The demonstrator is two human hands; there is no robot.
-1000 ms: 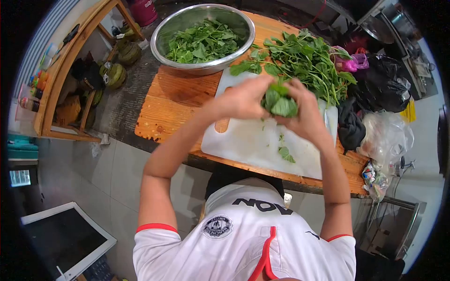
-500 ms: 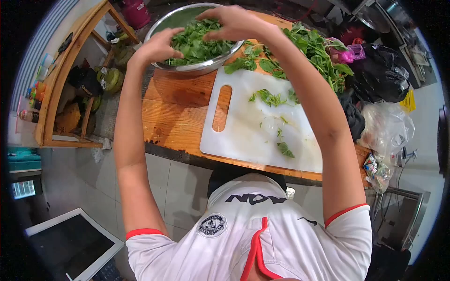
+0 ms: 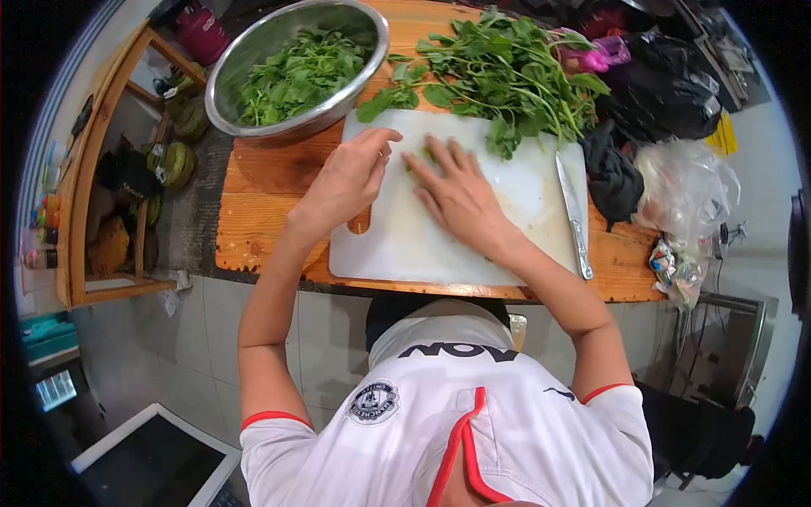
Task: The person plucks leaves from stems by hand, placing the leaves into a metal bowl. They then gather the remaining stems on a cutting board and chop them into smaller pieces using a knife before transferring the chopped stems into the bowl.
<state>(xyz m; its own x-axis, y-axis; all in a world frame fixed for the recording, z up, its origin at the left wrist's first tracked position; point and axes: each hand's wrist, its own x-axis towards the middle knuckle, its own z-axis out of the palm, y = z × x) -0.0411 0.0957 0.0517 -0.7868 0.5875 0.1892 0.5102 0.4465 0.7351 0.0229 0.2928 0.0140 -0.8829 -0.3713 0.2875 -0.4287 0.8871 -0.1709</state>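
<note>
My left hand (image 3: 348, 173) hovers over the left part of the white cutting board (image 3: 397, 245), beside its handle slot. Its fingers are loosely curled and I see nothing held in them. Flat against the board lies my right hand (image 3: 463, 196), fingers spread and slightly blurred, with small green leaf bits at the fingertips, partly hidden. Behind the board, leafy green stems (image 3: 507, 76) are heaped, some overhanging its back edge. A knife (image 3: 573, 207) rests along the board's right edge, handle toward me. Cut leaves (image 3: 308, 76) fill part of a steel bowl (image 3: 351, 97) at the back left.
The wooden table (image 3: 262, 198) carries all this. Along its right side are a black bag (image 3: 659, 89), a dark cloth (image 3: 612, 173) and clear plastic bags (image 3: 686, 194). A wooden shelf frame (image 3: 76, 228) stands at the left, with a pink gas cylinder (image 3: 203, 35) behind it.
Both hands have come back from the bowl to the board. The right hand now presses on it where leaf scraps lay. The head view has shifted, and the knife has come into sight.
</note>
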